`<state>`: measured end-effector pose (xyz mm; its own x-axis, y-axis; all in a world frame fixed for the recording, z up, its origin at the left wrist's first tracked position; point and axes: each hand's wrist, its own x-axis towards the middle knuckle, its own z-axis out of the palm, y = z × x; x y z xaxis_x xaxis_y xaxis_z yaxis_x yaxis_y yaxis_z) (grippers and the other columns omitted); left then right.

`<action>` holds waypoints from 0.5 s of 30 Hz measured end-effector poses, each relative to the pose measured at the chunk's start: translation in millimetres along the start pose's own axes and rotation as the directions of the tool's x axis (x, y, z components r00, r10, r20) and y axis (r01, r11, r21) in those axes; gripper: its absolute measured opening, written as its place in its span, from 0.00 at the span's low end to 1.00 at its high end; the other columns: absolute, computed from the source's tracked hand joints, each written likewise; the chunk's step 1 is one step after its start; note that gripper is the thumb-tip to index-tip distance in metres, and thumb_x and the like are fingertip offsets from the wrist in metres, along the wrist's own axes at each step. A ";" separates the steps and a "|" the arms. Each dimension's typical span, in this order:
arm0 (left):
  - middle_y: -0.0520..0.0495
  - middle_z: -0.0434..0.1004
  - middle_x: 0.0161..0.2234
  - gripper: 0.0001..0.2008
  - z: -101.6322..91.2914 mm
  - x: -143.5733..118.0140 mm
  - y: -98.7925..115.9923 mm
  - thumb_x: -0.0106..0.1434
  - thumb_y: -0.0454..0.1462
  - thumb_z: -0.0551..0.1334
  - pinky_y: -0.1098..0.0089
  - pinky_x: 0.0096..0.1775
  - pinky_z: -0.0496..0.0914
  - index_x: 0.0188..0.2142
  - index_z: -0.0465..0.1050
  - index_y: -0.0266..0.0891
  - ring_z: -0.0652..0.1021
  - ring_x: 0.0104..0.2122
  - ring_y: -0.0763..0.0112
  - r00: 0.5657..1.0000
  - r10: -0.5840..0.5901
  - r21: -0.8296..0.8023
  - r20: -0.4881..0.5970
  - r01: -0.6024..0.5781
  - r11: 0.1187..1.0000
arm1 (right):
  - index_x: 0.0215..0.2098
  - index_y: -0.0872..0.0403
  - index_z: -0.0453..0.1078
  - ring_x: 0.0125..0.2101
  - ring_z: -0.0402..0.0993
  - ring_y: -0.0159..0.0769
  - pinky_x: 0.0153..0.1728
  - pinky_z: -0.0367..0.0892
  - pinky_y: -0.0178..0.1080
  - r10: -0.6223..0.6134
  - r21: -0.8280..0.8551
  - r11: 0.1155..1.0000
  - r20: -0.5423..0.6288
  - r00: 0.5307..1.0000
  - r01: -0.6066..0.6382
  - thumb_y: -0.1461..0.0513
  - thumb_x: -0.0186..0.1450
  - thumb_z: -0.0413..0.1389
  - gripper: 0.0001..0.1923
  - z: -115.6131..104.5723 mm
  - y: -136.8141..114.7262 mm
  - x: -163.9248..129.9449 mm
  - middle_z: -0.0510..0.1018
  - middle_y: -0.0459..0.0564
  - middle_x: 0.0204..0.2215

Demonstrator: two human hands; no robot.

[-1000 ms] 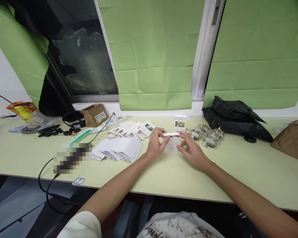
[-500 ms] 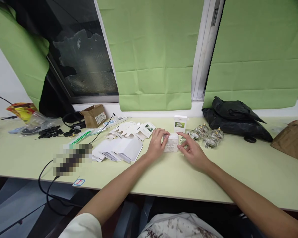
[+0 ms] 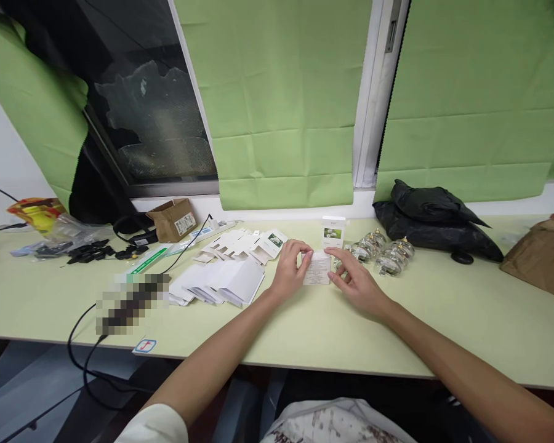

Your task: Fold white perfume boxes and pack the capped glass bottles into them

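A small white box (image 3: 317,272) with fine print on its facing side stands on the table between my two hands. My left hand (image 3: 289,268) grips its left side, fingers bent behind and thumb on the front edge. At the right edge, my right hand (image 3: 356,284) has its forefinger at the top corner and its thumb beside the lower edge, both touching or nearly so. Behind them stands a similar white box (image 3: 333,232) with a picture on green. Clear packs of round shiny pieces with gold-coloured tips (image 3: 396,256) lie to the right.
Left of my hands lie folded white papers (image 3: 219,282) and flattened white cartons (image 3: 233,245). Further left are an open brown box (image 3: 172,221), small black parts (image 3: 91,251) and a cable (image 3: 70,344). Black bags (image 3: 434,215) and a brown package (image 3: 542,258) sit at the right.
My right forefinger and thumb have closed in slightly on the right edge of the small box. My left hand keeps its grip. The view has shifted a little.
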<state>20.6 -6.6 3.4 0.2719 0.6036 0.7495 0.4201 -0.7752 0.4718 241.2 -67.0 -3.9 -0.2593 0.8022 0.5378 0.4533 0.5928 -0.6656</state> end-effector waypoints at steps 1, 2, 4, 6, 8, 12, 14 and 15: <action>0.44 0.75 0.44 0.08 -0.7 -0.1 -0.6 0.77 0.42 0.56 0.61 0.44 0.69 0.44 0.71 0.44 0.73 0.47 0.62 1.000 0.012 0.008 0.001 -0.012 1.000 | 0.68 0.38 0.63 0.36 0.76 0.36 0.35 0.79 0.45 -0.002 -0.003 1.000 0.002 1.000 0.002 0.56 0.74 0.53 0.24 -0.2 -0.5 0.2 0.65 0.53 0.68; 0.44 0.74 0.44 0.07 -1.4 -0.3 -1.3 0.77 0.42 0.56 0.61 0.44 0.69 0.44 0.71 0.44 0.73 0.47 0.62 1.000 0.022 0.016 0.005 -0.022 1.000 | 0.67 0.38 0.64 0.36 0.76 0.36 0.35 0.79 0.45 -0.004 -0.006 1.000 0.003 1.000 0.004 0.56 0.74 0.53 0.23 -0.5 -1.0 0.4 0.65 0.53 0.67; 0.44 0.74 0.45 0.07 -2.6 -0.5 -2.6 0.76 0.42 0.57 0.60 0.45 0.69 0.45 0.71 0.44 0.73 0.48 0.61 0.999 0.043 0.034 0.025 -0.044 0.998 | 0.67 0.39 0.65 0.36 0.76 0.36 0.35 0.79 0.45 -0.005 -0.015 1.000 -0.001 1.000 0.004 0.55 0.74 0.53 0.23 -1.0 -1.6 0.4 0.66 0.53 0.67; 0.43 0.74 0.46 0.06 -3.0 -0.7 -3.1 0.76 0.41 0.57 0.59 0.45 0.69 0.46 0.71 0.44 0.73 0.49 0.60 0.997 0.065 0.045 0.045 -0.067 0.997 | 0.67 0.39 0.65 0.36 0.76 0.37 0.35 0.79 0.45 -0.003 -0.021 1.000 -0.005 1.000 0.002 0.55 0.75 0.52 0.23 -1.3 -1.5 0.2 0.65 0.54 0.67; 0.42 0.73 0.47 0.06 -2.4 -0.9 -2.7 0.75 0.41 0.58 0.59 0.46 0.69 0.47 0.71 0.44 0.73 0.50 0.59 0.996 0.072 0.045 0.044 -0.074 0.996 | 0.67 0.39 0.65 0.36 0.77 0.36 0.34 0.79 0.45 0.000 -0.020 1.000 0.001 1.000 0.000 0.55 0.75 0.52 0.23 -1.5 -0.8 0.0 0.65 0.54 0.68; 0.43 0.74 0.45 0.06 -0.9 -1.4 -0.8 0.76 0.40 0.57 0.59 0.46 0.69 0.46 0.71 0.44 0.73 0.49 0.60 0.999 0.050 0.030 0.020 -0.050 0.998 | 0.67 0.38 0.64 0.36 0.76 0.36 0.33 0.79 0.44 0.003 -0.004 1.000 0.014 1.000 -0.003 0.55 0.74 0.53 0.24 -1.3 0.4 0.0 0.64 0.53 0.69; 0.43 0.75 0.46 0.06 -1.0 -1.7 -0.4 0.76 0.40 0.57 0.59 0.46 0.69 0.47 0.71 0.45 0.73 0.49 0.60 0.999 0.048 0.029 0.026 -0.049 0.998 | 0.67 0.38 0.64 0.36 0.76 0.36 0.34 0.79 0.44 0.005 -0.006 1.000 0.013 1.000 -0.005 0.55 0.74 0.53 0.24 -0.9 0.5 0.1 0.64 0.53 0.69; 0.43 0.75 0.46 0.07 -1.3 -1.8 -0.4 0.76 0.40 0.56 0.59 0.46 0.69 0.48 0.71 0.45 0.73 0.49 0.60 0.998 0.048 0.031 0.030 -0.049 0.998 | 0.68 0.38 0.63 0.36 0.76 0.36 0.34 0.79 0.45 0.006 -0.009 1.000 0.011 1.000 -0.006 0.56 0.74 0.53 0.24 -0.6 0.6 0.2 0.64 0.53 0.69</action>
<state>18.8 -7.6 2.5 0.3178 0.5712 0.7568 0.4331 -0.7975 0.4200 241.9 -66.5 -3.9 -0.2659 0.8067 0.5277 0.4626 0.5871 -0.6643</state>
